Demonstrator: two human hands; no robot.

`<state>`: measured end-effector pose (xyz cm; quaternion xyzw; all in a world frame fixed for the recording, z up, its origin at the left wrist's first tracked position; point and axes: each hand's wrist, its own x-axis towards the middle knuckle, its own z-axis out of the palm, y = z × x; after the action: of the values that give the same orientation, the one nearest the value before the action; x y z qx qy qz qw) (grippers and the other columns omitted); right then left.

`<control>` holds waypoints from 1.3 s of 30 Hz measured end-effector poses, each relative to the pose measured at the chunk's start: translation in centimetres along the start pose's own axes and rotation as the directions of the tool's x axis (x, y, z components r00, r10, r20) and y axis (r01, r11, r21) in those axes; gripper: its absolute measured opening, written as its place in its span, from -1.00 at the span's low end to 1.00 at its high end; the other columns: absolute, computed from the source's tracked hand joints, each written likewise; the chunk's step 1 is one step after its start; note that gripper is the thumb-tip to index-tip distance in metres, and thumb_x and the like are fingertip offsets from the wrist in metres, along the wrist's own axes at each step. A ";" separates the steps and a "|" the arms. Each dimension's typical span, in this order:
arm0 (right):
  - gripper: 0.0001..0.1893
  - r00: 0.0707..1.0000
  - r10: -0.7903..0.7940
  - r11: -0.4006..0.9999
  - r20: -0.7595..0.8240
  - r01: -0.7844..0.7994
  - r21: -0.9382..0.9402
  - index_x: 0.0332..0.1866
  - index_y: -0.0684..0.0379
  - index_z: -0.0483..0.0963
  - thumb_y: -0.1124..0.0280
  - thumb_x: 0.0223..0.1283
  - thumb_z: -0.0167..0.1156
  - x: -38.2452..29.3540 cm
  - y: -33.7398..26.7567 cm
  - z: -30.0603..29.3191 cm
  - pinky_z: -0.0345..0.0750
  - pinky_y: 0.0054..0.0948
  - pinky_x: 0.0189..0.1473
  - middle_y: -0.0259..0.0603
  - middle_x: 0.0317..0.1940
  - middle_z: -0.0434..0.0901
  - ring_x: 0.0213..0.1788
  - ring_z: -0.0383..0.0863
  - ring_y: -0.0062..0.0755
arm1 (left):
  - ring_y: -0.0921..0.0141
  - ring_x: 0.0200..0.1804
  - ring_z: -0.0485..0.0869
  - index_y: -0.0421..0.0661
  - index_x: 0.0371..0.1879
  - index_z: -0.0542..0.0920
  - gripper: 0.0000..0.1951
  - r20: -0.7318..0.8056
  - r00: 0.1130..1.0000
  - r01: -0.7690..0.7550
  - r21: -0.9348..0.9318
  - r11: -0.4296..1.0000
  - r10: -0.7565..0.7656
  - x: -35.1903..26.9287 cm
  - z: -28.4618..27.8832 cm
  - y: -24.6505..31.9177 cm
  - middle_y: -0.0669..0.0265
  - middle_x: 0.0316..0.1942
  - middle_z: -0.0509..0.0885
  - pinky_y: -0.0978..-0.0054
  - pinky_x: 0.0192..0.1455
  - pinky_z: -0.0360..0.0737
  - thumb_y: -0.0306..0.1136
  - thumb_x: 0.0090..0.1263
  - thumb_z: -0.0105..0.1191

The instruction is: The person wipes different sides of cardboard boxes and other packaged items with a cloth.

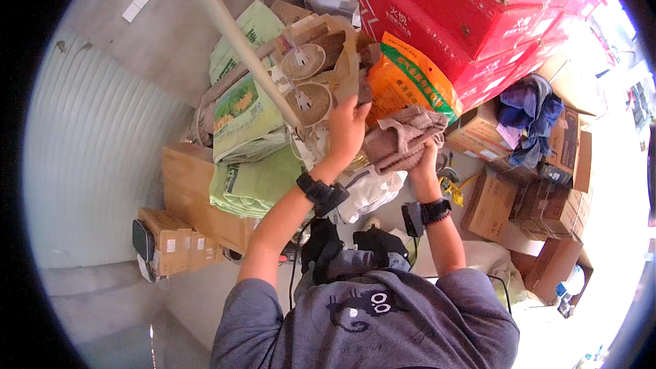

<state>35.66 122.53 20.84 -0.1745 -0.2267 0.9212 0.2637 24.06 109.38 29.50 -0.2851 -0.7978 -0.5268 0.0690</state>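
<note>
A folded brown cloth [402, 138] is gripped at its right end by my right hand [424, 166]. My left hand [347, 130] is raised just left of the cloth, beside a curved sheet of brown cardboard [347, 59]. Its fingertips are hidden by the back of the hand, so whether it grips the cardboard's lower edge cannot be told. Beyond the cloth stands an orange plastic bag [405, 79] with a green band and printing. Left of my left hand lie two white power plugs [303, 100] on round, pale-rimmed items.
A pale pole [236, 36] slants down toward my left hand. Green printed sacks [251, 113] are piled at left, over a large carton [187, 179]. Red cartons [435, 20] are stacked at the back right. Blue clothing [530, 107] lies on brown boxes. A white plastic bag [374, 192] hangs below my hands.
</note>
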 end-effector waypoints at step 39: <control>-0.52 0.785 -0.412 0.029 0.462 0.518 -0.855 0.02 0.23 0.43 0.45 -0.15 0.20 -2.9 -12.8 14.7 0.46 -0.45 0.02 -0.24 -0.12 0.57 -0.09 0.56 -0.37 | -0.08 0.19 0.32 -0.06 -0.11 0.55 -0.71 0.244 0.861 -0.503 0.277 0.819 0.446 -1.8 11.3 0.0 0.04 0.01 0.48 -0.15 0.19 0.23 -0.24 0.23 0.00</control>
<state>36.72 125.78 40.25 -0.1742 -0.7982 0.4415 0.3710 27.72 118.65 23.80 -0.5027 -0.7809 -0.3252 0.1778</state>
